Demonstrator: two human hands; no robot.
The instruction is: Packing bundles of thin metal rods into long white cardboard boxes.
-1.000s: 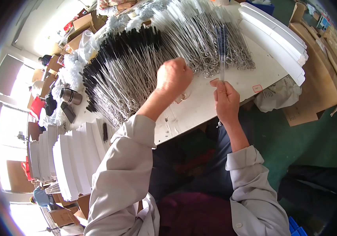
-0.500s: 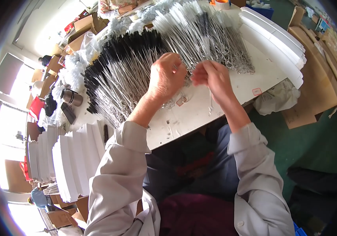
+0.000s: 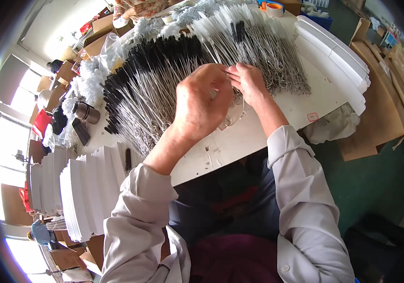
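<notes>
Two dense heaps of thin wire-handled brushes lie ahead of me, black-bristled brushes [image 3: 164, 52] to the left and white-bristled brushes [image 3: 221, 26] to the right. My right hand [image 3: 250, 84] is closed, its fingertips pinching a wire brush [image 3: 244, 112] whose looped end hangs below the hand. A dark-bristled tip [image 3: 238, 32] stands out among the white ones above it; whether it belongs to that brush is unclear. Fingers curled, my left hand [image 3: 204, 101] meets the right at the fingertips. Its own fingertips are mostly hidden, so what they grip cannot be made out.
Stacked white folded sheets [image 3: 91, 193] rise at the left, and long white card pieces [image 3: 334, 56] line the table's right side. A metal flask [image 3: 85, 113] stands at the left. Tape [image 3: 274, 9] lies far back. Flattened cardboard [image 3: 376, 94] leans at the right. Another person's patterned sleeve [image 3: 143, 8] shows beyond the table.
My left hand has moved lower and closer to the view, its fingers now against the right hand. The right hand has shifted slightly left and up, and the hanging loop has risen.
</notes>
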